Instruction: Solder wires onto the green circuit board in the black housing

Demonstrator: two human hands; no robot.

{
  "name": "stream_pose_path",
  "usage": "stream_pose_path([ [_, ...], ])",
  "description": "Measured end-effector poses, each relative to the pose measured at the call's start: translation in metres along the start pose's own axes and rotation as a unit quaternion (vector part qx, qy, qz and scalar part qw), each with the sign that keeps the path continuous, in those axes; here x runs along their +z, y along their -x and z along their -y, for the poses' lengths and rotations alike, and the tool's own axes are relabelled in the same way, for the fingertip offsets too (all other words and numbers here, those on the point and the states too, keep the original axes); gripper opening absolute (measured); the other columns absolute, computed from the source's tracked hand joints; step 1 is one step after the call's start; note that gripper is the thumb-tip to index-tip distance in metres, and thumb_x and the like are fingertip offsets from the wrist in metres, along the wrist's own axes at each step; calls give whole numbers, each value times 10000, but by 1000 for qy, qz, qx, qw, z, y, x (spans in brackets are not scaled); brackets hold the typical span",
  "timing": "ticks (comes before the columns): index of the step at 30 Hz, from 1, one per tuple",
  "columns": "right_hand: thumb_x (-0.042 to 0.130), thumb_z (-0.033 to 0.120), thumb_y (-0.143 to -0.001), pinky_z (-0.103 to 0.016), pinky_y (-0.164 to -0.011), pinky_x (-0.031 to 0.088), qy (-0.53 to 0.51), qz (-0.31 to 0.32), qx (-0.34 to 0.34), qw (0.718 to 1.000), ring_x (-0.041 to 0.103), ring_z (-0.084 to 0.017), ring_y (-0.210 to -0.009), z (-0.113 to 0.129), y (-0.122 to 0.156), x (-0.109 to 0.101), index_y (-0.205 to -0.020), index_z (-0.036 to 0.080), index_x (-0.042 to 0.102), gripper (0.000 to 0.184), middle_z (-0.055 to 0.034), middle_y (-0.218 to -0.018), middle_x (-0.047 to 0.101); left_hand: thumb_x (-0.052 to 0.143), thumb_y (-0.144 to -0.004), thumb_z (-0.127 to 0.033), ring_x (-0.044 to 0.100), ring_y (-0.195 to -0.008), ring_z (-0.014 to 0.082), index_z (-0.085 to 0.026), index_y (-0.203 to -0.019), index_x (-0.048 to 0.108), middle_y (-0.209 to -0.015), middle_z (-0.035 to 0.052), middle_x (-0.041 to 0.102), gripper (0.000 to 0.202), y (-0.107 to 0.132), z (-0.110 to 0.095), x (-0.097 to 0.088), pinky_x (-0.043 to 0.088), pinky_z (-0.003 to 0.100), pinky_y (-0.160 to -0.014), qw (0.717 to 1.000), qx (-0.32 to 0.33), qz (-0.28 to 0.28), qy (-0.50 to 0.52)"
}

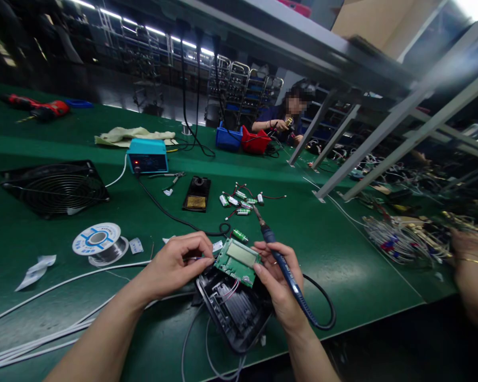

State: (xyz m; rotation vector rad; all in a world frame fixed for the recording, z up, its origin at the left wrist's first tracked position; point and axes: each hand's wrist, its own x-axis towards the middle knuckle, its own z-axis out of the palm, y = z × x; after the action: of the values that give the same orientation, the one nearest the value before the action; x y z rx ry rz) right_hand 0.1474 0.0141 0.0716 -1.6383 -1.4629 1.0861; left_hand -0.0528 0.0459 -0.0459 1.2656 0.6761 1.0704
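Bench green, cluttered; dim workshop; co-worker seated opposite.

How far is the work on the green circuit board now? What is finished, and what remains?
Looks done: the black housing lies open, and the green circuit board is lifted above it with thin wires attached. In hand: the left hand pinches the board's edge; the right hand steadies the board and holds the soldering iron, its tip pointing away. Left: loose green wired parts lie unattached, and the housing is not closed.
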Motion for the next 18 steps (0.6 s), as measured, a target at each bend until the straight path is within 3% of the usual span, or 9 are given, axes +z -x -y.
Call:
stream_pose_path([
  [2, 677, 158, -890, -260, -973, 474, -11, -11, 4, 1000, 586, -160, -1084, 0, 0, 1, -1161, 231, 517, 323, -69, -1180, 571, 559, -894, -174, 579, -817, 73, -132, -776, 591, -860, 10, 603, 130, 2, -1, 1, 434, 179, -735, 998, 18, -23, -54],
  [4, 691, 167, -880, -245, -961, 482, -22, -20, 8, 1000, 587, -145, -1064, -1, 0, 2, -1143, 223, 515, 321, -62, -1166, 569, 572, -916, -223, 582, -925, 97, -138, -859, 589, -937, 15, 623, 104, 10, -7, 1, 417, 220, -837, 982, 42, -84, -163],
  [7, 697, 176, -873, -230, -958, 478, -28, -31, 11, 999, 580, -131, -1046, -4, 1, 3, -1125, 206, 517, 311, -56, -1139, 566, 541, -946, -333, 579, -746, 102, -147, -845, 576, -788, 1, 605, 215, 32, -22, 4, 428, 230, -706, 945, 6, -185, -270],
  [9, 694, 178, -874, -217, -947, 475, -27, -39, 8, 999, 579, -128, -1033, -5, 2, 4, -1121, 200, 518, 304, -56, -1128, 564, 481, -950, -476, 556, -570, 91, -150, -866, 588, -711, 1, 598, 353, 50, -31, 12, 428, 203, -524, 957, -113, -162, -213],
  [10, 691, 177, -873, -217, -943, 475, -28, -44, 5, 999, 579, -129, -1029, -6, 2, 4, -1121, 198, 517, 304, -57, -1126, 563, 444, -938, -560, 573, -567, 103, -144, -957, 592, -746, 19, 620, 442, 59, -33, 18, 441, 206, -492, 963, -182, -123, -156],
  [11, 689, 176, -872, -218, -939, 476, -27, -50, 1, 998, 579, -131, -1026, -7, 3, 5, -1120, 198, 517, 302, -57, -1124, 561, 414, -923, -624, 592, -607, 121, -135, -1103, 566, -847, 51, 637, 543, 67, -34, 26, 464, 223, -503, 960, -247, -83, -101],
  [13, 681, 180, -878, -221, -947, 469, -11, -65, -5, 998, 576, -131, -1028, -7, 6, 6, -1129, 205, 518, 300, -52, -1125, 557, 389, -908, -679, 616, -753, 156, -169, -1402, 348, -1162, 122, 562, 712, 77, -33, 45, 496, 259, -531, 941, -336, -36, -4],
  [16, 666, 199, -898, -191, -928, 468, 45, -97, -22, 994, 572, -119, -1030, -6, 13, 8, -1132, 223, 511, 282, -41, -1134, 545, 411, -911, -658, 586, -910, 167, -306, -1508, 114, -1386, 97, 352, 754, 76, -28, 71, 530, 355, -814, 931, -355, -81, 22],
  [18, 654, 211, -909, -176, -904, 475, 79, -115, -36, 990, 578, -116, -1028, -5, 21, 8, -1130, 231, 499, 270, -44, -1146, 537, 389, -921, -623, 526, -1104, 182, -307, -1517, 128, -1425, 59, 300, 724, 67, -26, 81, 452, 379, -987, 935, -340, -94, 17],
])
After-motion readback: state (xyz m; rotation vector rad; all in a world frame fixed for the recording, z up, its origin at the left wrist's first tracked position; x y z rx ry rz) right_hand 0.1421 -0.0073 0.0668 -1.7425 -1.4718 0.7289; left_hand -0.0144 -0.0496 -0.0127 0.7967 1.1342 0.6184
